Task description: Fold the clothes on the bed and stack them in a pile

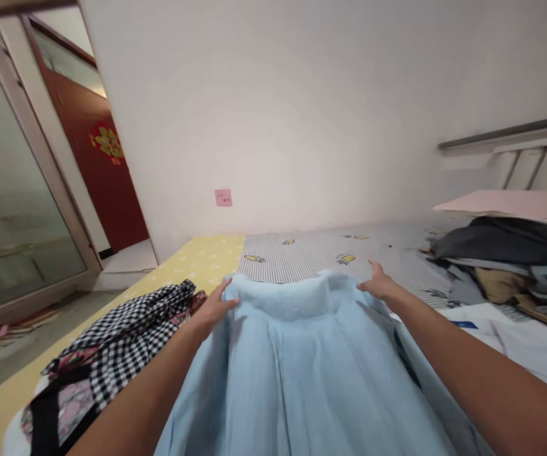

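Left hand (214, 310) parted, grip unclear, right hand (383, 286) spread, seemingly holding nothing, a person apparently straightens a pale-blue garment (302, 361) toward the bed's (216, 249) far edge, smoothing likely calling for even pressure.

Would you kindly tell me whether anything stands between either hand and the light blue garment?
Nothing visible does. The left hand and right hand are at opposite ends of the collar of the light blue garment; the checkered cloth lies off to the left side.
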`<state>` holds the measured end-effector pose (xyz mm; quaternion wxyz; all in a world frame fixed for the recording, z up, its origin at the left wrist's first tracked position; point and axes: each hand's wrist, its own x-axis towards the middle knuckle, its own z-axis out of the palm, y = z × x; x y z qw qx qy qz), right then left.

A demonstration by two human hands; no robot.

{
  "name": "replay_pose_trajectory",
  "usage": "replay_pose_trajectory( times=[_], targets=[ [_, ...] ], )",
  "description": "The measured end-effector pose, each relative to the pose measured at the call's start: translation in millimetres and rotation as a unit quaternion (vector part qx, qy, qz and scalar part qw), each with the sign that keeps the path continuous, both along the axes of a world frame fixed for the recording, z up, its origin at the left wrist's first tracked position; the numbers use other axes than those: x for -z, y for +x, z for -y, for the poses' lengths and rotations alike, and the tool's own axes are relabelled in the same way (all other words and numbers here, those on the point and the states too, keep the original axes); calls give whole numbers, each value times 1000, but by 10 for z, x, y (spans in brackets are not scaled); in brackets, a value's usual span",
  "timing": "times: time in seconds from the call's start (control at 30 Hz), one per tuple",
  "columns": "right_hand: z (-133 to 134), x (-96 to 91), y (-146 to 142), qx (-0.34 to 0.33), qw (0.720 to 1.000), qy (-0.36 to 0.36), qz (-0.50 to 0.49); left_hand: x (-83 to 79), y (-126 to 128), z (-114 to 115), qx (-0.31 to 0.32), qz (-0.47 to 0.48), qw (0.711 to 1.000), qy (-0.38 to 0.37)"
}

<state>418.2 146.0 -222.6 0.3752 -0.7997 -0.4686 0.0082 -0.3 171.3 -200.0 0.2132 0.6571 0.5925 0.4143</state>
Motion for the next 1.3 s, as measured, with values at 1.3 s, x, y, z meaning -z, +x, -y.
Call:
replay_pose_trajectory(
  times=[1.3],
  targets=[
    [-647, 1443, -349, -102, 933, -317, 134, 1636, -144, -49, 125, -411, 902, -33]
  ],
)
